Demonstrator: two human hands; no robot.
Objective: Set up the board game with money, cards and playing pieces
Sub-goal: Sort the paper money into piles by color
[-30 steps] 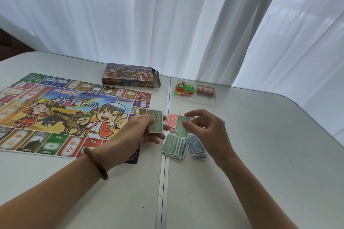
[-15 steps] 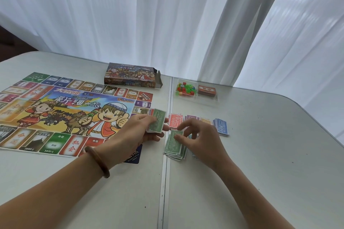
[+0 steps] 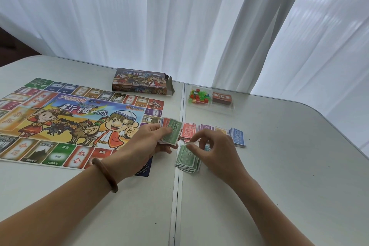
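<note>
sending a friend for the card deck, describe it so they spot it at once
On the white table, go to the half right of the centre seam, far edge by the curtain. A clear tray lies there; the card deck is the red-brown block in its right part. Left of it is a heap of tiny coloured playing pieces.

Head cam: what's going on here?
A person is sorting play money on the table. The left hand holds a stack of bills with a green 500 on top. The right hand has its fingers at the green pile; whether they pinch a bill is unclear. A red pile, a purple pile and a blue pile lie in a row behind. The board is laid out on the left, the box behind it. The tray with playing pieces and cards sits untouched.
</note>
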